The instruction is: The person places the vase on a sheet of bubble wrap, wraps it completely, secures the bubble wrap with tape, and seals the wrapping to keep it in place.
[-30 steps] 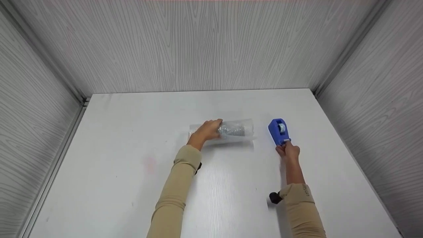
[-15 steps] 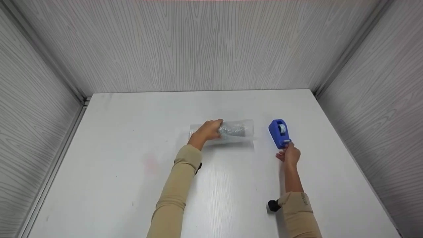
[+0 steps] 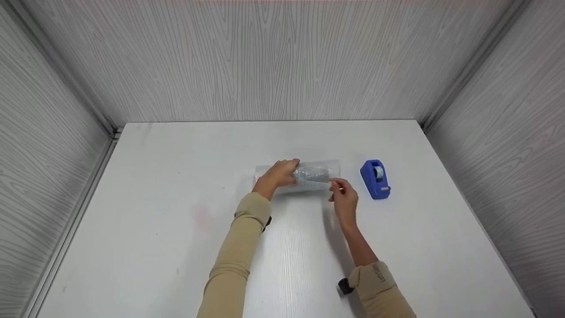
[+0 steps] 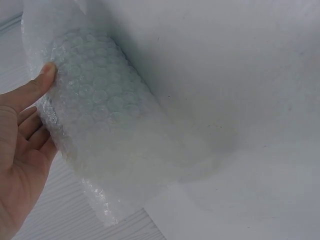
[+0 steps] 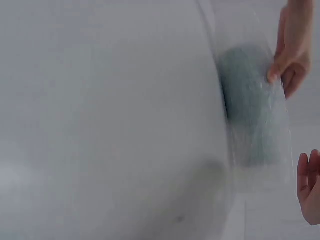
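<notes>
A roll of clear bubble wrap (image 3: 315, 171) lies crosswise on the table around a greyish-green cylindrical object, whose kind the wrap hides. My left hand (image 3: 279, 173) grips the roll near its left half; in the left wrist view, the thumb lies over the bubble wrap (image 4: 97, 95) with the fingers beneath its edge. At the roll's right front edge, my right hand (image 3: 345, 203) has its thumb and forefinger pinched together, seemingly on a short strip of clear tape that hardly shows. To its right stands a blue tape dispenser (image 3: 374, 180) with a small roll in it.
The white table (image 3: 154, 190) is bounded by a grey wood-grain back panel (image 3: 273, 62) and side panels (image 3: 48, 145). A loose flap of wrap faces the table's front.
My right hand has left the front end of the tape dispenser and moved left to the wrap's right end. My left hand stays on the roll.
</notes>
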`<action>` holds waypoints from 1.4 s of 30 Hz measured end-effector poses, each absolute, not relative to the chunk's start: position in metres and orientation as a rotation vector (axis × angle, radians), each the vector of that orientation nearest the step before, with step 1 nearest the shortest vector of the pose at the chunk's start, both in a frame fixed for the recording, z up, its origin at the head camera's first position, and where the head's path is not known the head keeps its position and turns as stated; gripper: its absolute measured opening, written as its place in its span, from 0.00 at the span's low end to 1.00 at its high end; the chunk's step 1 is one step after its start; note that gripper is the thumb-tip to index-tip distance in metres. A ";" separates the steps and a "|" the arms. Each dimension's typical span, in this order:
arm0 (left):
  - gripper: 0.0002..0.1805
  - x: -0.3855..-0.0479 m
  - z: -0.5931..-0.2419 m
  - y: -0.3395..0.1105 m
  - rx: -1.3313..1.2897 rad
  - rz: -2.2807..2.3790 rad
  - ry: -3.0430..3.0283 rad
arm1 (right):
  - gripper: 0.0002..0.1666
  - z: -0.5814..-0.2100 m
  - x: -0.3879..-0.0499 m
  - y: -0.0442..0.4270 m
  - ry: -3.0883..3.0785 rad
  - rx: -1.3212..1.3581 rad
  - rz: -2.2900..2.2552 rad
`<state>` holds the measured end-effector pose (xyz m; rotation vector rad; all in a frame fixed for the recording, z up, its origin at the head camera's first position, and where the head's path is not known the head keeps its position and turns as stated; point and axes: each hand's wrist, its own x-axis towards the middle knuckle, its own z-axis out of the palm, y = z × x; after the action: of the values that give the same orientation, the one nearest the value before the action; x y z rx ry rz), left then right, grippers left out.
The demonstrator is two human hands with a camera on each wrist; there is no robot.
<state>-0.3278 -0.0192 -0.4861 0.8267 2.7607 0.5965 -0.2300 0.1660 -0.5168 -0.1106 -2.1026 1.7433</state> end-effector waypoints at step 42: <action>0.38 -0.326 -0.481 -0.020 0.821 0.567 2.758 | 0.38 -0.543 -0.257 0.089 -2.135 -0.287 1.887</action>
<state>-0.3261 -0.0204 -0.4812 0.8210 2.7584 0.5674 -0.2574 0.0892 -0.5433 -0.2869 -2.1353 1.8868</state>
